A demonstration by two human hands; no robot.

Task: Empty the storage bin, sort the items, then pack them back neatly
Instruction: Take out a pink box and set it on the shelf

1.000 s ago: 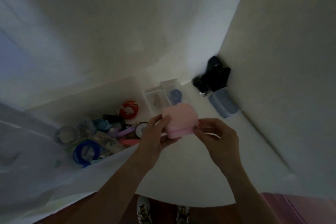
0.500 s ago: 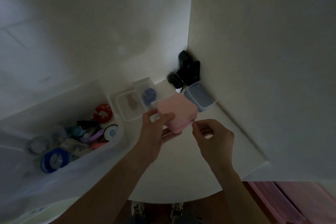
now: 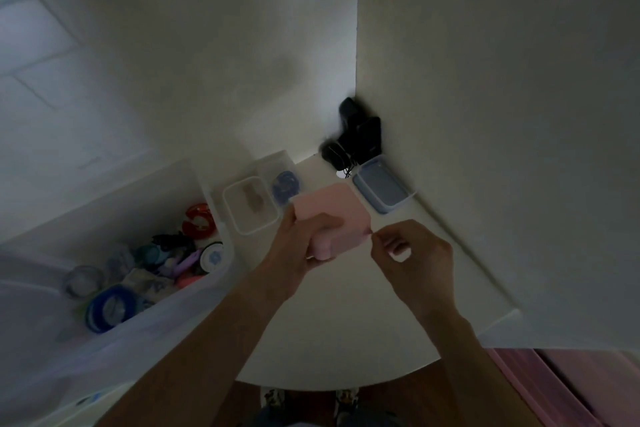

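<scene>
A person's two hands meet over a table (image 3: 332,340) set into a wall corner.

The storage bin (image 3: 145,319) sits at the left with loose items inside. Just right of it lie two small containers (image 3: 251,204), side by side. A box (image 3: 332,215), gripped by the left hand (image 3: 298,246), is held above the table's middle; the right hand (image 3: 412,253) pinches at its right edge. Behind, a lidded container (image 3: 381,187) lies against the right wall, with dark objects (image 3: 356,135) in the corner.
</scene>
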